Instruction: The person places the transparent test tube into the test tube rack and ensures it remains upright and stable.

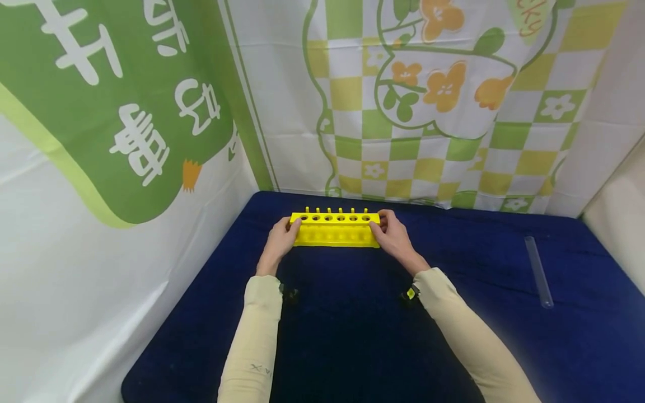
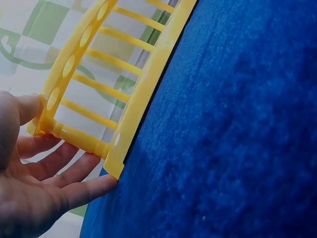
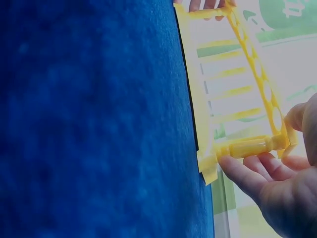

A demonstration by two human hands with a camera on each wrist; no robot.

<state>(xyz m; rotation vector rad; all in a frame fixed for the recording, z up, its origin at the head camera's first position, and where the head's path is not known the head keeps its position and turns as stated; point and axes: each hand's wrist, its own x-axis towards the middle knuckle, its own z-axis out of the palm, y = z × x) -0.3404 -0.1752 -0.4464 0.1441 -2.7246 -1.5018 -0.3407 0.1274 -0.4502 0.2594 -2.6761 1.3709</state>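
A yellow plastic test tube rack [image 1: 335, 225] stands on the dark blue cloth near the back, with a row of round holes along its top and short pegs behind. No tubes stand in it. My left hand [image 1: 279, 242] grips its left end, thumb on the top plate and fingers along the end post, as the left wrist view shows. At the other end my right hand [image 1: 395, 242] holds it the same way. In the right wrist view, the right fingers [image 3: 242, 174] lie along the end post, near the rack's base.
A clear test tube [image 1: 539, 274] lies on the blue cloth [image 1: 468, 252] to the right, apart from the hands. Printed fabric [image 1: 282, 112] hangs behind the table and on its left. The table's left edge runs close to the left curtain [image 1: 126, 291].
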